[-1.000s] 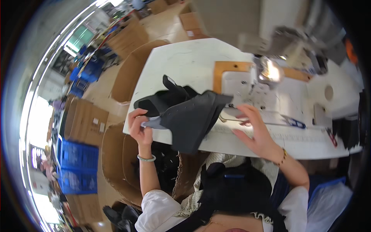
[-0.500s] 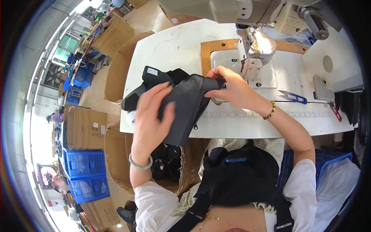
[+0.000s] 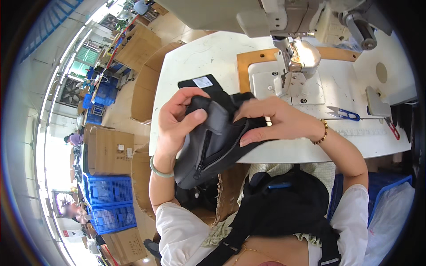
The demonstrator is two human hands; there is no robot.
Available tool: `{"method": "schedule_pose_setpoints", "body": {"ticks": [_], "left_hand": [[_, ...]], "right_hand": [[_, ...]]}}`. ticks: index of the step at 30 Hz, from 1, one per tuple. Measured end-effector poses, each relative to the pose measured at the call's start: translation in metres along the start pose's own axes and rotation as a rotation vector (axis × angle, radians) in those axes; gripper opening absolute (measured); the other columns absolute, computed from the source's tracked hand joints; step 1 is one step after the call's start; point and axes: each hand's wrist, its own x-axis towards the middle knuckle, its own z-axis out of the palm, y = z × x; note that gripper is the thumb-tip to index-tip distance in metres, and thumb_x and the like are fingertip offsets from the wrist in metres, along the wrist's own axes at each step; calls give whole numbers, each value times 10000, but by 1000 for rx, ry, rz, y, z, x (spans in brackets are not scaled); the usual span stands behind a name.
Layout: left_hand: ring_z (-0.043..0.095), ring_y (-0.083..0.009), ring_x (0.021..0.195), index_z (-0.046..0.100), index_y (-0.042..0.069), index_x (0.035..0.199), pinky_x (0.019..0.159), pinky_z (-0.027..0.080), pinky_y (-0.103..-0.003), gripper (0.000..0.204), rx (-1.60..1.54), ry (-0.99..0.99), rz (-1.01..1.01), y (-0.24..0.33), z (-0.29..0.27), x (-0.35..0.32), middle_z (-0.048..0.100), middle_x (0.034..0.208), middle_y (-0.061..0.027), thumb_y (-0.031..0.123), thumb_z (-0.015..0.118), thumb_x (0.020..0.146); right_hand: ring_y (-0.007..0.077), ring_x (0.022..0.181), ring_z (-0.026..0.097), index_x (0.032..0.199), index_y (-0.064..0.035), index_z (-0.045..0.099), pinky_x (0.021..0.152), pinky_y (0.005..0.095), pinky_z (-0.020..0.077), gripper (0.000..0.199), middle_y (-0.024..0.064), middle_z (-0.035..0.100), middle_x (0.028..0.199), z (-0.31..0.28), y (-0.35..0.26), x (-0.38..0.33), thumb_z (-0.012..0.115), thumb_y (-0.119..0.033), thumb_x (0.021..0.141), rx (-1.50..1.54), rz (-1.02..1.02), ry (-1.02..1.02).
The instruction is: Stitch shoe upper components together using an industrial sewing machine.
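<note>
A dark grey and black fabric bag with a zipper is held up over the near left edge of the white sewing table. My left hand pinches a folded grey part at its top between thumb and fingers. On the other side my right hand grips the bag's edge by the zipper opening, its fingertips smeared by motion and partly hidden by the fabric. The zipper pull hangs toward me at the lower end. Beyond my left hand, a black flap with a white label sticks out.
A sewing machine stands beyond my right hand. Blue-handled thread snips and a red-handled tool lie at the right. Below the table's near edge is a cardboard box with black pieces. Blue crates are stacked at left.
The bag has been turned, so its zipper side now faces up. My left hand has gone from lying over it to pinching its top. My right hand has moved slightly nearer and right.
</note>
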Motion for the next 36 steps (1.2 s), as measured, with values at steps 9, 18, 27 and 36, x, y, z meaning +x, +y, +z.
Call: {"method": "schedule_pose_setpoints", "body": {"ticks": [9,18,27,36], "left_hand": [[503,-152,957,473,-10,1019,824,391,-253,464,-337,-418,37,24,21,1,532,991,-108,83,741,652],[535,-61,741,579,-2,900,681,445,-202,347,120,-286,-194,39,40,4,590,803,-12,-3,758,603],[527,-47,666,588,-1,827,610,445,-195,278,247,-171,-244,31,45,7,597,742,-8,70,758,618],[525,-63,752,584,-50,979,678,439,-208,410,21,-286,-335,8,41,19,614,833,-29,102,751,637]], "right_hand": [[303,559,506,898,-24,504,507,356,375,321,140,521,632,-27,-76,-16,570,-329,821,-134,271,-61],[139,719,535,997,-10,516,640,265,422,460,65,576,776,-30,-80,-44,703,-324,717,6,288,-1],[62,647,434,840,-9,561,569,235,374,399,27,528,662,-33,-67,-53,728,-335,683,-28,526,103],[66,647,433,827,12,554,599,239,378,386,21,520,656,-30,-66,-51,707,-322,707,-16,497,121]]}}
